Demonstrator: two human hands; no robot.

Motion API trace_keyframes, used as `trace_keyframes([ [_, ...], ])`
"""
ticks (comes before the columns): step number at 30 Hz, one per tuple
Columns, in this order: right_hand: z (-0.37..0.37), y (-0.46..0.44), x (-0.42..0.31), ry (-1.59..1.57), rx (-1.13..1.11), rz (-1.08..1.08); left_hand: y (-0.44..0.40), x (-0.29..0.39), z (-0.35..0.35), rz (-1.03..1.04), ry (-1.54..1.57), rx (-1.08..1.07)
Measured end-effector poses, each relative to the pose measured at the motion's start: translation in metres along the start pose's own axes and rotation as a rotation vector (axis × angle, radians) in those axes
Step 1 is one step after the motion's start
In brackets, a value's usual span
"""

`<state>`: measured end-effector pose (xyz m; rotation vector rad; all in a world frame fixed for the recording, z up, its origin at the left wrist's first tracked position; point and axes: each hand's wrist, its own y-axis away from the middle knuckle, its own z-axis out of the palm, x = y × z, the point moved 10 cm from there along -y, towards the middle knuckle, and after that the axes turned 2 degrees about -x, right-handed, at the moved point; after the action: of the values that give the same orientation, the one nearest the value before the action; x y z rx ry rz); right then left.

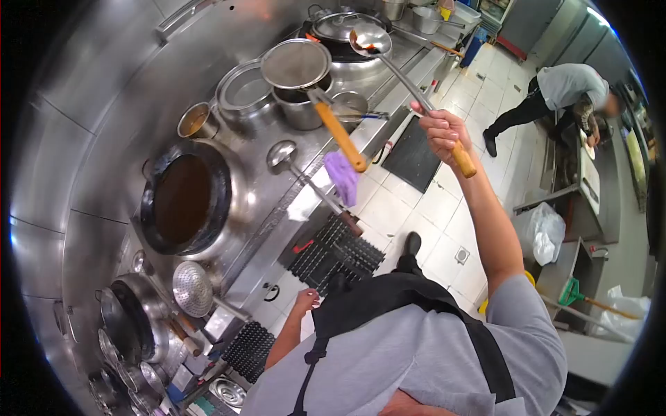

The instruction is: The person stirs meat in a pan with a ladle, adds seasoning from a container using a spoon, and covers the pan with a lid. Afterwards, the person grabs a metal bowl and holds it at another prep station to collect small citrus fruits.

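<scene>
Right hand [444, 135], at 2 o'clock: grip closed around the handle of 1 ladle [404, 82]. Ladle bowl sits at 12 o'clock, holding reddish-dark matter, overlapping 1 lidded pan [331, 29] in view; contact cannot be told. Left hand [305, 299], between 6 and 7 o'clock, near the apron [374, 298]; whether its grip holds anything cannot be told. Tabletop [253, 142] carries 1 wok [220, 201] of brown liquid, 9 o'clock.
</scene>
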<state>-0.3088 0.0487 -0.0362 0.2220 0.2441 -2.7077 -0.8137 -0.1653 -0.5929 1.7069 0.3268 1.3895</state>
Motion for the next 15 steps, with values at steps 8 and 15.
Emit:
trace_keyframes([
  [8,-0.137,0.031,-0.153,0.009,0.26,0.133,-0.056,0.002,0.187,-0.188,0.154,0.076],
  [15,-0.13,0.034,-0.263,-0.132,0.142,0.213,-0.072,0.224,0.305,0.114,-0.21,0.151],
])
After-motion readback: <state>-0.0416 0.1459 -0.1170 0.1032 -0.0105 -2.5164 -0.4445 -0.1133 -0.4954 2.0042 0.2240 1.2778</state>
